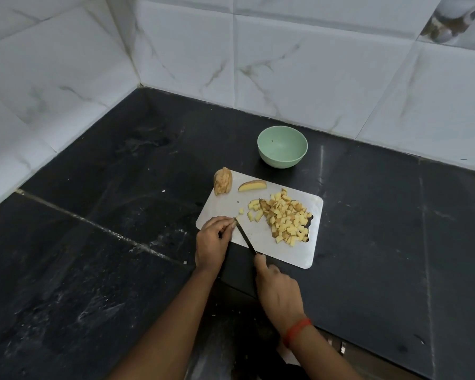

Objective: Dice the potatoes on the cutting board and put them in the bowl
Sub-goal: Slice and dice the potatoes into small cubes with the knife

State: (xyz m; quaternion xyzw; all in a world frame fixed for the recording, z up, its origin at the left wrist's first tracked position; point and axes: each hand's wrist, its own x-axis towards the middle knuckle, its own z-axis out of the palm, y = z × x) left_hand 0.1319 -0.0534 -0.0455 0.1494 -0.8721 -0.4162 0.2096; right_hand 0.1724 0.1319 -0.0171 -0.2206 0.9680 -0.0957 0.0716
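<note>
Our right hand [279,292] grips the handle of the knife [246,238]. The blade runs away from it to our left hand [215,239], whose fingers curl down at the blade's tip; we cannot tell whether they pin a last bit of potato there. The cubes [285,218] lie heaped on the board [222,207] just beyond the blade, to its right, with a few strays nearer the left hand's fingertips. Farther out from the left hand wait a wedge [252,185] and, at the board's far corner, a bigger chunk [222,184] with its skin on. The bowl [282,146] stands on the bench [121,215] past the board, well apart from both hands, with nothing in it. We judge the cubes light, firm and damp, likely to stick and scatter, so best gathered with cupped hands or the flat of the blade. The wedge and chunk look stiff and slippery on their cut faces, so we would hold them by the skin, flat side down.
</note>
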